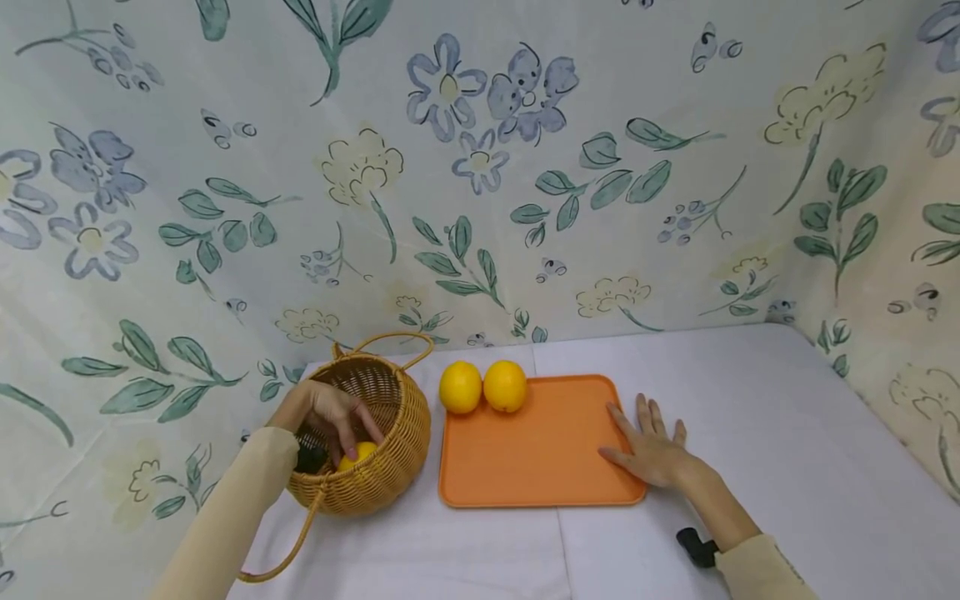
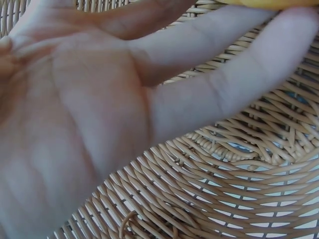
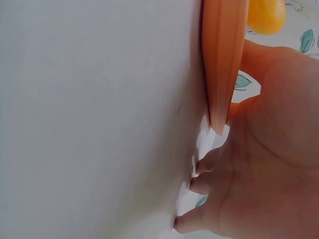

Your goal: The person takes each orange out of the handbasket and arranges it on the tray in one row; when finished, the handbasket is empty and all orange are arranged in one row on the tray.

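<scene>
My left hand (image 1: 341,417) reaches down into a round wicker basket (image 1: 408,450) at the left. Its fingers are extended and their tips touch an orange (image 1: 358,456) inside; in the left wrist view only the lower edge of that orange (image 2: 254,3) shows, and the thumb's contact is hidden. My right hand (image 1: 648,446) lies spread over the right edge of an orange tray (image 1: 540,450). Its thumb and index finger are over the tray, while the other fingers touch the tablecloth. Two more oranges (image 1: 505,386) sit side by side at the tray's back left corner.
The basket tips toward me, with one handle (image 1: 288,558) hanging over the front and another (image 1: 397,337) standing at the back. A white cloth (image 1: 787,417) covers the table. Behind and at the sides hangs a floral curtain (image 1: 480,208).
</scene>
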